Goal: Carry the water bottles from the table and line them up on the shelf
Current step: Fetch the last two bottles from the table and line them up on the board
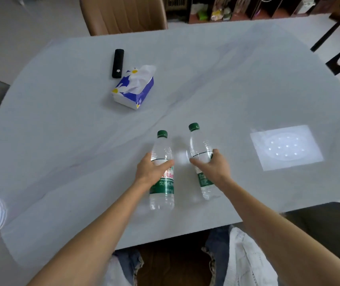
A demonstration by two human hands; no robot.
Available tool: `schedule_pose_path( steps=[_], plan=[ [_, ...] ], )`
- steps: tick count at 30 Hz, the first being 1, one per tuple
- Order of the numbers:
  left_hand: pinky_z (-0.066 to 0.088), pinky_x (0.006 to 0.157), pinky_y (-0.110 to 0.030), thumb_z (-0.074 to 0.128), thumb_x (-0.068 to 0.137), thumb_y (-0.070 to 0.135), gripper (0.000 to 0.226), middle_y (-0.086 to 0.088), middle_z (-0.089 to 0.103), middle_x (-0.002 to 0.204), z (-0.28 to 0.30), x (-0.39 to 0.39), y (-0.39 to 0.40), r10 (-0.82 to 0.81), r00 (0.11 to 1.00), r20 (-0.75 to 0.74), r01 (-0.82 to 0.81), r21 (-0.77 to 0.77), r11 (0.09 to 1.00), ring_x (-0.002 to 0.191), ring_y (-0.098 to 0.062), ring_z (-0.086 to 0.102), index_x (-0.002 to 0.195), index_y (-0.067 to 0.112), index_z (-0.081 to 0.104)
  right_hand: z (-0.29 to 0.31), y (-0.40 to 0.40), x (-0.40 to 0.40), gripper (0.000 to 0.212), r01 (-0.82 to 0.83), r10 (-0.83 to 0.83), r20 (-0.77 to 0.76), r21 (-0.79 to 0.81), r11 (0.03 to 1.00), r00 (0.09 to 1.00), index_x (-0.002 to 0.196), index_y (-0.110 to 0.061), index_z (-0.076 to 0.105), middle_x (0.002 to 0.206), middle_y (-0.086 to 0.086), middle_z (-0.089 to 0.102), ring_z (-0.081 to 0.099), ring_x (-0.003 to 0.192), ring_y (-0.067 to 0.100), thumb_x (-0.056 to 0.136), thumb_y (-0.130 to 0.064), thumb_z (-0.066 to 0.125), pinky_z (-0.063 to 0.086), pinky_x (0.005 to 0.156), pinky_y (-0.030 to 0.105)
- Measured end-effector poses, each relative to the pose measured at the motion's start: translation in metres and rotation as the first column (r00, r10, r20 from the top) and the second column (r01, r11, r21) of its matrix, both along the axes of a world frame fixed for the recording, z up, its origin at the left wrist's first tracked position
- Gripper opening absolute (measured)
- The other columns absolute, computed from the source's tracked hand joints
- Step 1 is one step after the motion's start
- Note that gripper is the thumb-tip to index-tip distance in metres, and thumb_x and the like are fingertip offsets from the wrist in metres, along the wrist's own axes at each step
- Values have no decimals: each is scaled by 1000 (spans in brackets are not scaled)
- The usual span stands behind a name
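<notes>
Grasping upright bottles mid-body: left hand (pixel 152 169) left bottle (pixel 162 188), right hand (pixel 213 164) right bottle (pixel 200 145).

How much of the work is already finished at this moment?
Done: nothing; no shelf with bottles shows. In hand: the left hand grips the left bottle, the right hand grips the right bottle, both at the table. Left: carrying and lining up.

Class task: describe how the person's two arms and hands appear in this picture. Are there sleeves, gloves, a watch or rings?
Both forearms are bare as far as the frame shows. The left hand and right hand wear no gloves; no watch, bracelet or ring is visible.
</notes>
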State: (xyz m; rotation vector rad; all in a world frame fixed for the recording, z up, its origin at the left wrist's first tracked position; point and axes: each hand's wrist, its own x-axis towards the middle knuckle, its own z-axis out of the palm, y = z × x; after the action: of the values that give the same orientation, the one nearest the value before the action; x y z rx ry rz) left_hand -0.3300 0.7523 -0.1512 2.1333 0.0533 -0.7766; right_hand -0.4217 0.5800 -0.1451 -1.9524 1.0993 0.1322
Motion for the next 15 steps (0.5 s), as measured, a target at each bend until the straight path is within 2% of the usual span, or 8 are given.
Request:
schedule_pose_path(
  steps=[2,4,7,12,15],
  plan=[
    [58,78,-38,81,69,37,50,-8,70,94,11,-9,-3,25,955,-297,-120,-306,944,78,-24,69,108,12,62,10,-2,-20,48,192,-223,99,251,949,970,101,-9,58,91,9,68,65,73,20,70,-40,80,52,59,29],
    [58,66,-36,77,72,35,57,-15,68,92,28,-24,-14,-65,880,-470,-188,-472,862,68,-24,67,117,7,58,28,-5,-46,45,275,-340,129,363,890,932,103,-11,61,92,11,70,67,73,21,72,-39,80,56,67,33],
    [56,57,-28,69,80,35,37,-15,68,88,58,-61,-42,-214,820,-532,-166,-577,799,62,-19,65,108,13,60,64,-15,-99,37,329,-419,197,368,870,886,101,-16,62,90,9,72,70,76,24,77,-41,75,58,69,36],
    [59,66,-34,71,75,38,55,-15,67,85,94,-144,-96,-405,737,-541,-87,-670,738,67,-24,68,116,5,53,121,-27,-209,16,458,-574,298,378,805,763,91,-26,60,84,4,71,70,72,19,83,-36,69,56,62,31],
    [59,59,-30,68,79,38,51,-14,66,83,112,-209,-126,-522,675,-522,14,-698,716,62,-21,67,115,5,52,142,-32,-288,16,544,-670,338,399,738,661,94,-21,63,84,6,71,69,74,22,83,-31,70,57,72,39]
  ],
)
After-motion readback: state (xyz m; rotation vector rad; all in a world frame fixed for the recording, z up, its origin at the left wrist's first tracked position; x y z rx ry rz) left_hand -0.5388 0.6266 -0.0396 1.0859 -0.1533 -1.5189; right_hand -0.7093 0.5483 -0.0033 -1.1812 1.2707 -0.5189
